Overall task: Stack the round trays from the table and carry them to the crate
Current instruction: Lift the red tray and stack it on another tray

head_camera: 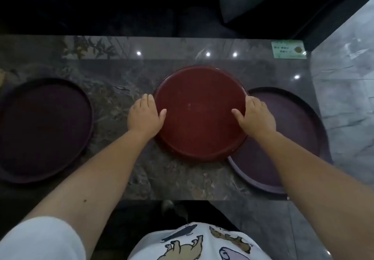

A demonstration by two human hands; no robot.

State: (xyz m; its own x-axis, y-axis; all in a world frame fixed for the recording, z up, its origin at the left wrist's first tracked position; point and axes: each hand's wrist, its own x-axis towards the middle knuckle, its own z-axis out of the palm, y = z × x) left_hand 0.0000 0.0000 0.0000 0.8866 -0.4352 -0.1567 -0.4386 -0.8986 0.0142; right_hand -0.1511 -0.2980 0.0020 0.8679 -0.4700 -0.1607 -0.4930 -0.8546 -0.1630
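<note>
- Hands, left [144, 116] and right [256, 116], clamped the red tray's [200, 122] opposite rims.
- It overlapped the purple tray [293, 130].
- Dark tray [44, 130] remained unstacked; no crate was visible.

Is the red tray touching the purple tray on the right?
Cannot tell. In the head view the red tray overlaps the purple tray's left edge, but this top-down angle doesn't show whether it rests on it or is held above.

middle tray [200, 116] overlaps right tray [293, 130]; third tray [40, 130] far left
</note>
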